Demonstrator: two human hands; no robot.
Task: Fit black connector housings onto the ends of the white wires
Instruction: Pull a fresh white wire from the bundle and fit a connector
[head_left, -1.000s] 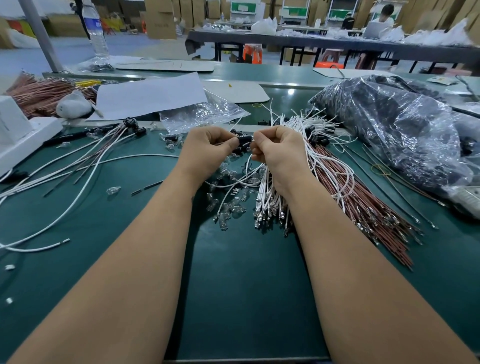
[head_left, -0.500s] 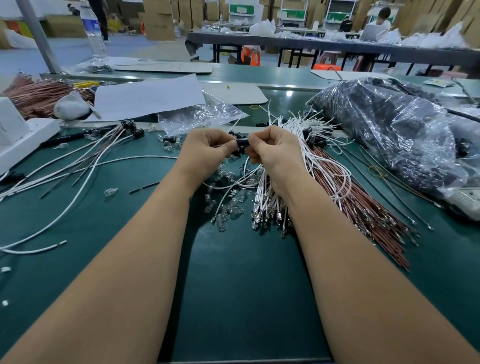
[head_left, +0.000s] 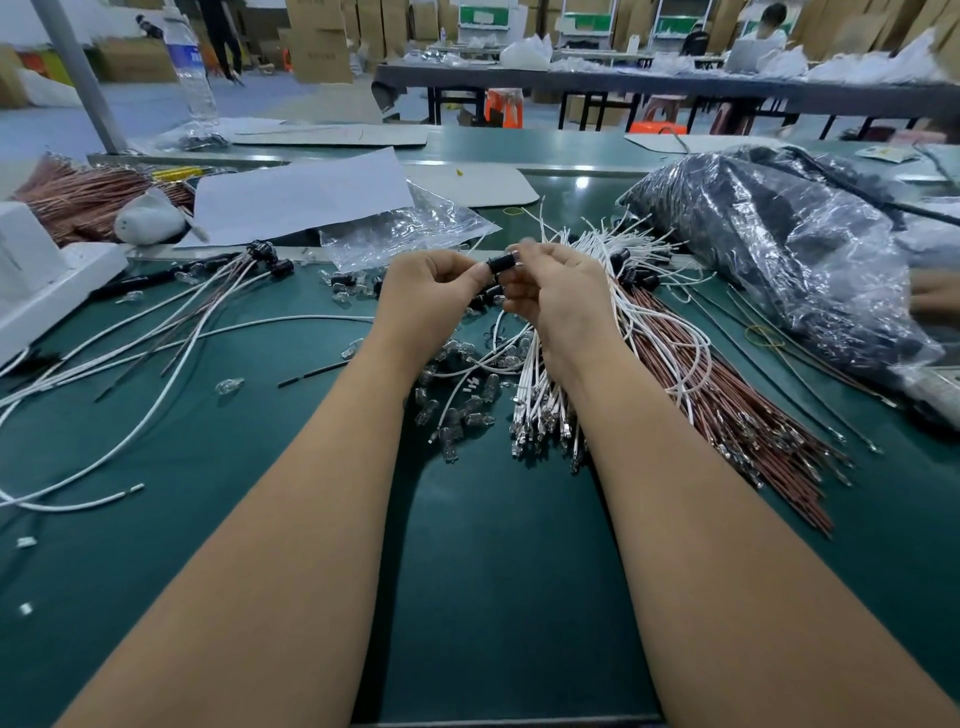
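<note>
My left hand (head_left: 426, 296) and my right hand (head_left: 558, 301) meet above the green table, and between their fingertips sits a small black connector housing (head_left: 501, 262), pinched from both sides. A white wire (head_left: 498, 332) drops from under my right hand toward the table. Just below and right of my hands lies a bundle of white wires (head_left: 540, 395) with metal terminals at the near ends. More black housings (head_left: 631, 275) lie behind my right hand, and others (head_left: 345, 280) lie left of my left hand.
Brown wires (head_left: 727, 410) fan out to the right. Clear glass bulbs (head_left: 457, 410) are scattered under my wrists. Finished white leads (head_left: 156, 343) trail left. A large plastic bag (head_left: 779, 260) fills the right, a white box (head_left: 36, 280) the left edge.
Both hands have lifted slightly and the black housing now shows clearly between the fingertips. My right fingers have shifted on it.
</note>
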